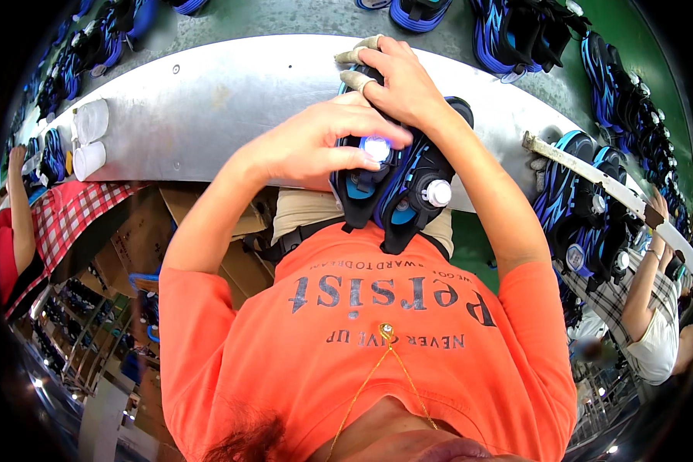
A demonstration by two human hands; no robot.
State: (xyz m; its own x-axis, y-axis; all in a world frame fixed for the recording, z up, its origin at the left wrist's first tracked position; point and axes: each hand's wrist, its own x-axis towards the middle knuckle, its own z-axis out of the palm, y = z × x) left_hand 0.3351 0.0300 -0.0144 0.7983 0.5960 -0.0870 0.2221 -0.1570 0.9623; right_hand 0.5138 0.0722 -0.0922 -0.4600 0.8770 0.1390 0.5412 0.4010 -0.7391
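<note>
A pair of black and blue shoes [405,181] lies at the near edge of a metal bench, heels toward me. On the left shoe a round white dial [377,148] glows bluish-white; the right shoe has a similar white dial [437,192]. My left hand [333,137] pinches around the glowing dial, thumb on its near side and fingers on its far side. Beige finger covers sit on several fingertips of my right hand [396,81]. That hand is curled over the toe end of the left shoe, its forearm passing over the right shoe.
The curved metal bench [231,92] spans left to right. Two white cups [90,159] stand at its left end. More shoes [508,38] line the green surface beyond. At right, a pale bar [593,173] crosses near other shoes. Co-workers' arms [643,285] show at both sides.
</note>
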